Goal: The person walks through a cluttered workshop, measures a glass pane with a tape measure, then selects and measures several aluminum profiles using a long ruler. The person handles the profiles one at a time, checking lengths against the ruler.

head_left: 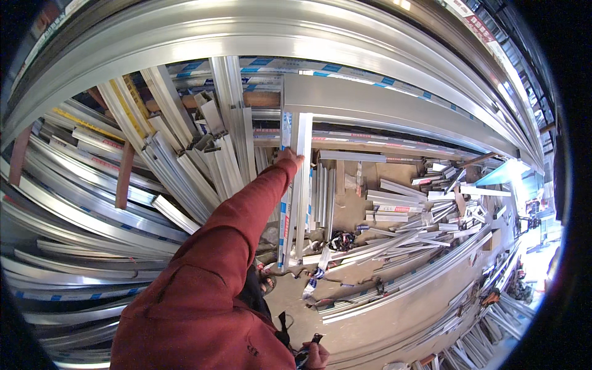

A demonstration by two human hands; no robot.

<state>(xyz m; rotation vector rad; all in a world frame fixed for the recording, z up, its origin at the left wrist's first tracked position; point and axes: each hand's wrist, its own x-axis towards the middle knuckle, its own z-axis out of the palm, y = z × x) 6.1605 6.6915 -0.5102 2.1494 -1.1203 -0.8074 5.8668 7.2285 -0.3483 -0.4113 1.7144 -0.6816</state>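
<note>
My left arm, in a dark red sleeve, stretches forward to the middle of the head view. There my left hand [291, 158] is closed around the edge of an upright silver aluminium profile [302, 209]. Beside it stands a narrower strip with blue and white protective film [284, 231]. Low at the bottom edge, my right hand [317, 356] is closed on a small black object [316, 338], whose kind I cannot make out. Black straps [283, 327] hang close to that hand.
Long aluminium profiles [259, 37] arch across the top on a rack. More profiles lean and lie in stacks at left [92, 185], between brown rack posts [124, 176]. Offcuts [394, 206] and scrap strips cover the floor at right. A tangled dark bundle [341, 240] lies nearby.
</note>
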